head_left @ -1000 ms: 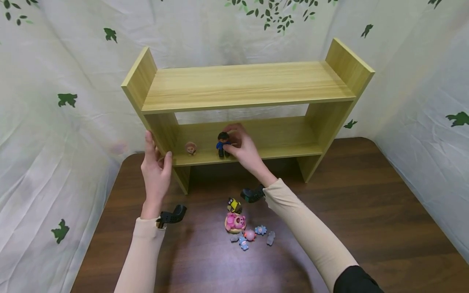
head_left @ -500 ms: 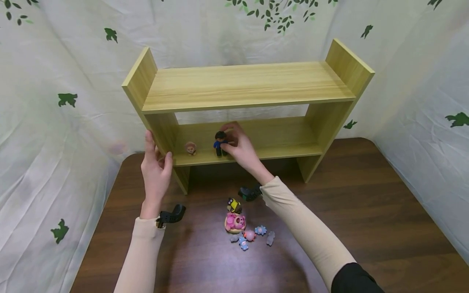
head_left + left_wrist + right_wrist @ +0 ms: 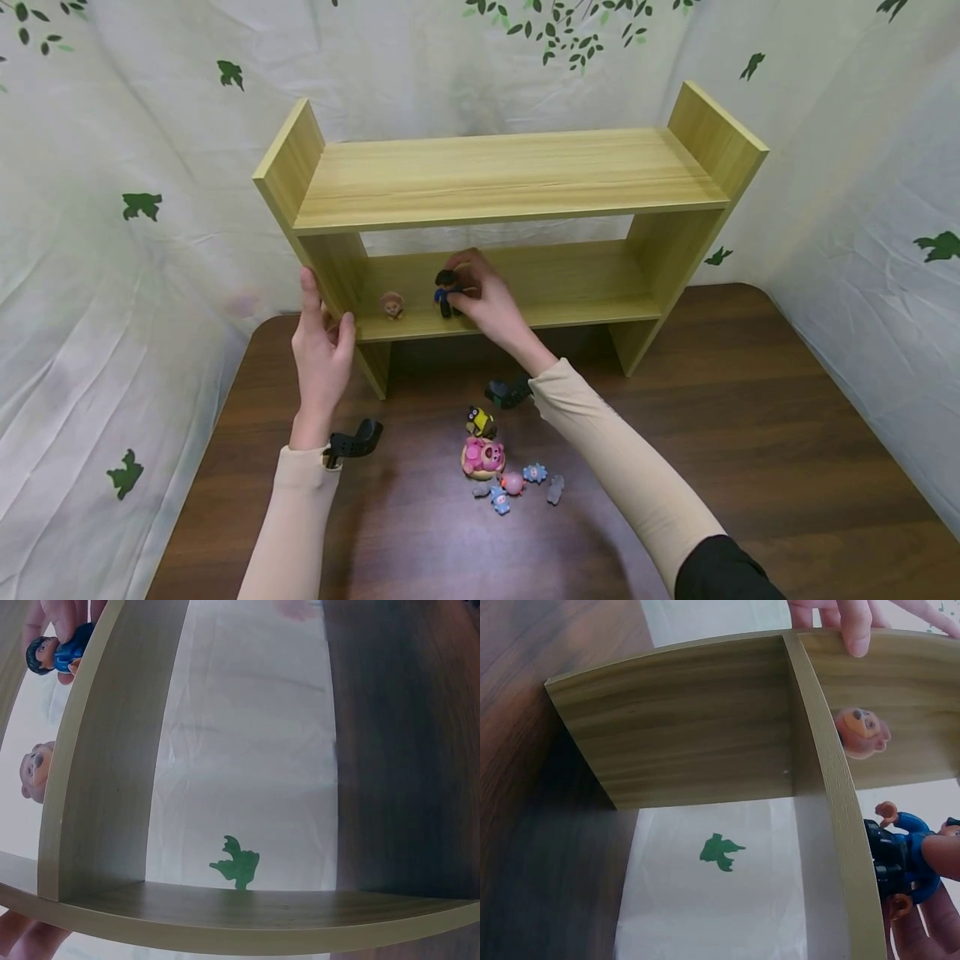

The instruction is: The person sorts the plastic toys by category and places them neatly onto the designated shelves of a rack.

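A small toy figure with dark hair, a blue top and dark legs (image 3: 444, 298) stands on the lower board of a light wooden shelf (image 3: 510, 175). My right hand (image 3: 491, 304) pinches it between thumb and fingers. To its left on that board sits a little brown bear figure (image 3: 392, 305), also seen in the right wrist view as a bear figure (image 3: 862, 733) near the side panel. My left hand (image 3: 322, 350) grips the shelf's left side panel, fingers outside and a digit over its front edge. The left hand's palm side is mostly hidden.
On the dark wooden table (image 3: 750, 433), in front of the shelf, lie a yellow-and-black figure (image 3: 481, 422), a pink bear figure (image 3: 482, 457) and several smaller blue, pink and grey toys (image 3: 499, 500). A white leaf-print cloth (image 3: 150, 333) hangs behind and at both sides.
My right hand has shifted slightly left along the lower board with the blue-topped toy figure, bringing it nearer the bear figure. My left hand stays at the side panel.
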`<state>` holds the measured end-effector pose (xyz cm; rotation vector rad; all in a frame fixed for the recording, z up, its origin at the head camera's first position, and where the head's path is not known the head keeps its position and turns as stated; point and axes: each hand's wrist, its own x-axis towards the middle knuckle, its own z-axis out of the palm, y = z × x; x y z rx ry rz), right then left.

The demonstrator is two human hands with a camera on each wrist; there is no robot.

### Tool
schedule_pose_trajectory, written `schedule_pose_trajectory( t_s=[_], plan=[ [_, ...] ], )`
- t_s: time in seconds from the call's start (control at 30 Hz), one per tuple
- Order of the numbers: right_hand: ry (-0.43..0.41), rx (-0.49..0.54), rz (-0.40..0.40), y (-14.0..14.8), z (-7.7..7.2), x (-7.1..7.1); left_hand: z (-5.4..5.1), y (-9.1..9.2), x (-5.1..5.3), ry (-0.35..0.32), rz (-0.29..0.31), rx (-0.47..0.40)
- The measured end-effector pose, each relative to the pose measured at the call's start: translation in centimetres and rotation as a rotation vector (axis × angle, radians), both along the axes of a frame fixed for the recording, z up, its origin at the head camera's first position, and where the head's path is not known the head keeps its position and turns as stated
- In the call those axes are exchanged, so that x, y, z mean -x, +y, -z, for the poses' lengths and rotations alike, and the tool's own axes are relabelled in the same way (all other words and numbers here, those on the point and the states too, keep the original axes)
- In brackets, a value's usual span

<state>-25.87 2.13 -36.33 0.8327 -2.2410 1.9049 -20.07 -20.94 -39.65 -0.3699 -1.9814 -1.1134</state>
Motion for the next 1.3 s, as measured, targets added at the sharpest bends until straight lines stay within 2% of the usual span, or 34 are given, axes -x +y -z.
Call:
schedule_pose_trajectory(
  t_s=[0.5, 1.3],
  plan=[
    [0.106, 0.001, -0.012, 0.5, 0.6, -0.1, 0.2, 0.1, -0.1, -0.014, 0.01, -0.014],
    [0.042, 0.044, -0.069, 1.1, 0.6, 0.1, 0.2, 0.1, -0.1, 0.002, 0.01, -0.01]
  ],
)
